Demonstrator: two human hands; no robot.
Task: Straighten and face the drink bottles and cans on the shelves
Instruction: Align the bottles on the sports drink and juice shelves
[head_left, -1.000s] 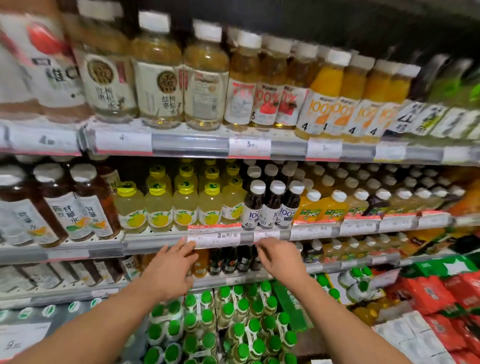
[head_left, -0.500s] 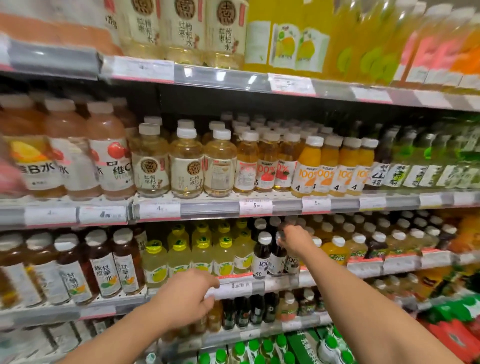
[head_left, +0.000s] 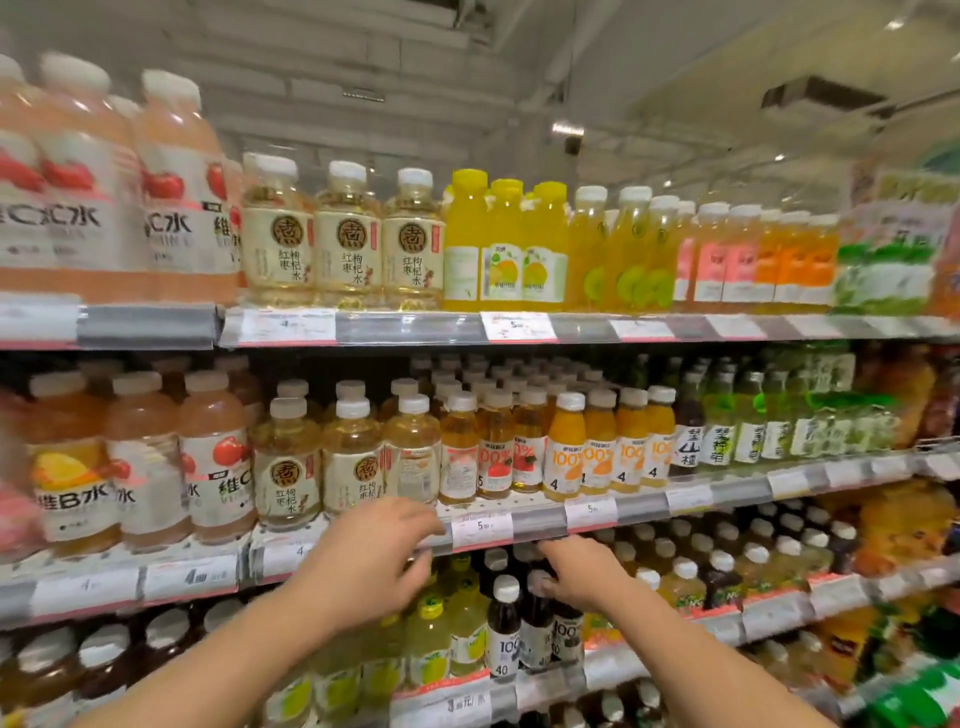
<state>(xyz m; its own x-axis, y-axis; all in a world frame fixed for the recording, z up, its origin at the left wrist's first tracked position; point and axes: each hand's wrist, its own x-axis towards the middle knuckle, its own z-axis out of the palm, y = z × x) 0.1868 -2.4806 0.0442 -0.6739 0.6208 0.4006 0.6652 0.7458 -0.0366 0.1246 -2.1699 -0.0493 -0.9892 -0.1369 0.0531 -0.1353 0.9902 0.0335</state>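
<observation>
Both arms reach up from the bottom of the view toward the drink shelves. The left hand (head_left: 371, 558) is held in front of the middle shelf edge (head_left: 535, 522), palm down, with its fingers spread and a little bent. They hold nothing. The fingertips are near the price strip, but it is hard to tell if they touch it.

The right hand (head_left: 576, 571) is lower, just under that same shelf edge. Its fingers curl down over the white cap of a dark juice bottle (head_left: 537, 623) in the front row of the shelf below. The view is blurry there, so I cannot tell if the grip is tight. Another dark bottle (head_left: 503, 631) stands just beside it on the left, upright, with its label facing out.

Right above the left hand stand the pale tea bottles (head_left: 353, 457) at the front of the middle shelf. One clear bottle (head_left: 413, 452) next to them shows its back label. To the right are the orange juice bottles (head_left: 569, 449), close together in a row.

There is little open room. Bottles stand tight on every shelf, and the shelf edge sits just over the right hand. The top shelf holds the yellow bottles (head_left: 501, 249) and big pink bottles (head_left: 176, 192) on the left.
</observation>
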